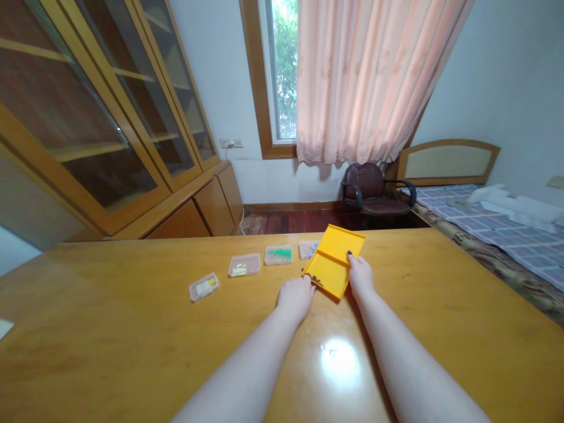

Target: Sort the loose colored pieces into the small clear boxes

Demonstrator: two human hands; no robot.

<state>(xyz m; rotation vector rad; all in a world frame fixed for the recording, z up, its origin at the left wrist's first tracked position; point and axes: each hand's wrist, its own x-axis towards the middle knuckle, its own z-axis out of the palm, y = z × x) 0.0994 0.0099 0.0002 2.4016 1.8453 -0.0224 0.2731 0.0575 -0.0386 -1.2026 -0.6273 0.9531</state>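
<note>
A yellow hinged plastic case lies opened out and tilted above the table, its low left edge holding several small dark pieces. My right hand grips the case's right side, thumb on top near the hinge. At the lower left edge, my left hand is closed by the dark pieces; its fingertips are partly hidden, and I cannot tell what they hold. Behind the case, partly covered by it, is a clear tray with blue pieces. Left of that stands a clear tray with green pieces.
Further left on the wooden table are a tray with pale yellow pieces and a small box with white and yellow items. Beyond the far edge stand an office chair and a bed. A glass cabinet fills the left.
</note>
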